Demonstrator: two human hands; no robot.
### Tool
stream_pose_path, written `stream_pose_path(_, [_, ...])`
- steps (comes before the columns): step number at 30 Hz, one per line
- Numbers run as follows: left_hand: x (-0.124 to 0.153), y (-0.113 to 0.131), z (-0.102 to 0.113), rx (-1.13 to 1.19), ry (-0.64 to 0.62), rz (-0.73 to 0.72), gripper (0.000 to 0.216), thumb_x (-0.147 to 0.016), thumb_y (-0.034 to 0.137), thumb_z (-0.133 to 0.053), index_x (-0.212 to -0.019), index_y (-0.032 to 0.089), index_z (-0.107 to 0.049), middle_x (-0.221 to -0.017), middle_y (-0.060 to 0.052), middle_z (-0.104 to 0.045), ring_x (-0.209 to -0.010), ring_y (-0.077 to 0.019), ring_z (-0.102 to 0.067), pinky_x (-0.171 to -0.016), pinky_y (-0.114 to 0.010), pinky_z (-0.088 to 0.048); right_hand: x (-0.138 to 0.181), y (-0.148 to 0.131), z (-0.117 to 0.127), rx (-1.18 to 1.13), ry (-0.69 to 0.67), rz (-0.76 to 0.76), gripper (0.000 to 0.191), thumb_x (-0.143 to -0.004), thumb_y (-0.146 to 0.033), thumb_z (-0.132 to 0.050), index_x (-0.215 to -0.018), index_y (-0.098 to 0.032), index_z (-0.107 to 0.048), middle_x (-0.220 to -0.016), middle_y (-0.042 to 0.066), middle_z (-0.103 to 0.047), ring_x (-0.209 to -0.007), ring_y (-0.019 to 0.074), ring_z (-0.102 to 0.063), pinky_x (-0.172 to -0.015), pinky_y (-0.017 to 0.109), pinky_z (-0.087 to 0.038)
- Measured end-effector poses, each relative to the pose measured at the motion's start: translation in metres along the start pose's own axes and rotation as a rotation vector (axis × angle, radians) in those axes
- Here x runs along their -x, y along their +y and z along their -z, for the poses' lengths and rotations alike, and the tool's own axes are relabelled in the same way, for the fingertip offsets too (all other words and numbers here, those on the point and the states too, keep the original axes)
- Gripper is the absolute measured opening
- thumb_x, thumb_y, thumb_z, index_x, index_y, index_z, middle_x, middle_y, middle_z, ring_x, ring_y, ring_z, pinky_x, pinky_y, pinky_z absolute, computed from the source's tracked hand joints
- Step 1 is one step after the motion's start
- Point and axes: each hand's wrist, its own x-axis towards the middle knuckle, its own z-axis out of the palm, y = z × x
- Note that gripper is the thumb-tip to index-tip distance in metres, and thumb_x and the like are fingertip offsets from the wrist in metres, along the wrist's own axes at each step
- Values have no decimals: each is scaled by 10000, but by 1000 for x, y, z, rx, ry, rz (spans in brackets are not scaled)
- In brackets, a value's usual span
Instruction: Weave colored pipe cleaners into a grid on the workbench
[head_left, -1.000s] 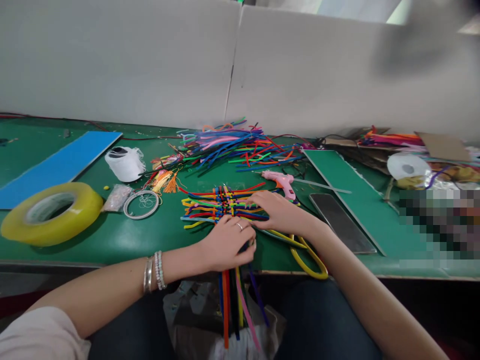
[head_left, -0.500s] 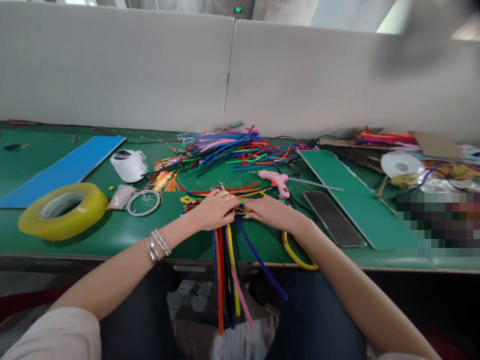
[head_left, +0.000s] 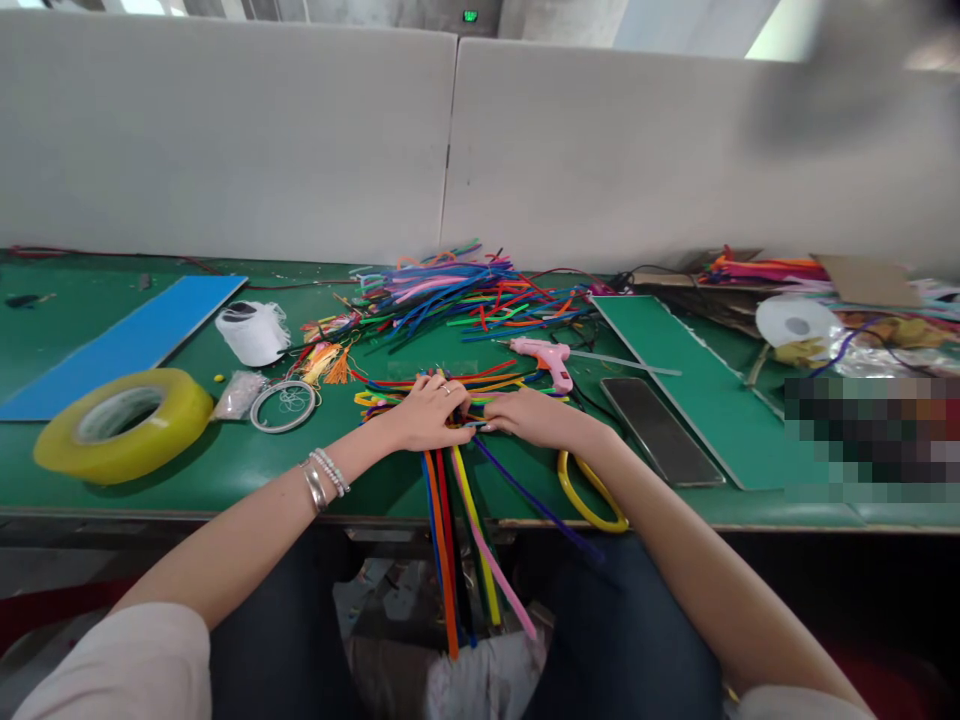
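The left hand (head_left: 429, 415) and right hand (head_left: 534, 418) lie curled narrowly over a weave of colored pipe cleaners (head_left: 384, 398) on the green desk (head_left: 225, 480) (the fingers hide whether either grip pinches a strand), its long ends hanging past the edge; a pink glue gun (head_left: 544, 362) lies just beyond.

The camera sits on the person's head and looks forward and down over a green workbench (head_left: 225, 480), with the white partition (head_left: 225, 150) behind the bench filling the upper part of the frame. It is close to the work: the left hand (head_left: 427, 415) and right hand (head_left: 536, 418) lie just below the middle of the picture, with both forearms (head_left: 247, 540) reaching in from the bottom corners, across the bench's front edge (head_left: 187, 518).
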Motion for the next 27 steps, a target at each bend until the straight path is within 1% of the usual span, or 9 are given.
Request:
stream_pose_path(2, [-1,1,-1,8,3,14,293,-800,479,-434,-886,202,-474,-962,-32,-523,-959,-234,-412,-884,-420,-293,1,0,-1,16,8,5,272,-906,-292,-392,-779,-183,-606,-840,52,-639,-723,187,-584,-619,267,-347])
stream_pose_path(5, [-1,0,-1,-13,-9,2,306,-740,458,-509,-905,203,-474,-1004,-39,-515,-968,-242,-406,-889,-424,-292,1,-1,-1,53,7,7,278,-910,-302,-391,-783,-183,-608,-839,50,-644,-704,179,-585,-598,257,-331])
stream_pose_path(7, [-1,-1,0,-24,-27,-6,312,-723,443,-522,-919,205,-476,-1023,-42,-511,-972,-245,-403,-887,-425,-292,1,-2,-1,79,3,5,270,-911,-302,-399,-789,-182,-608,-851,53,-648,-704,178,-587,-590,253,-322])
stream_pose_path(13, [0,-4,-1,-31,-39,-41,290,-755,429,-489,-938,205,-487,-1075,-45,-506,-984,-241,-392,-893,-421,-284,-1,-1,1,92,-10,42,260,-911,-287,-405,-832,-182,-629,-859,61,-655,-785,196,-589,-589,253,-317])
stream_pose_path(20, [4,-6,0,10,-48,-60,263,-791,427,-472,-934,207,-497,-1127,-43,-502,-1007,-237,-385,-922,-443,-268,0,-2,3,66,-11,46,263,-913,-278,-396,-829,-187,-627,-838,52,-650,-768,192,-584,-582,256,-316])
stream_pose_path(23, [5,-6,-1,71,-21,-29,278,-813,465,-452,-941,225,-504,-1130,-26,-507,-1007,-224,-381,-935,-442,-259,0,-3,4,37,-17,31,255,-909,-270,-404,-802,-183,-619,-824,50,-644,-767,192,-582,-594,256,-319])
stream_pose_path(25, [6,-6,-2,121,-5,11,279,-832,481,-426,-934,236,-512,-1109,-12,-519,-988,-212,-383,-926,-438,-266,1,-3,4,31,-22,10,260,-906,-274,-410,-772,-178,-610,-812,49,-639,-728,185,-579,-592,255,-315])
stream_pose_path(27, [5,-5,-3,158,-8,48,249,-844,454,-413,-918,241,-518,-1090,-2,-528,-974,-207,-383,-915,-441,-272,1,-4,3,37,-17,-3,272,-908,-286,-406,-752,-176,-601,-812,49,-635,-684,176,-571,-581,256,-307])
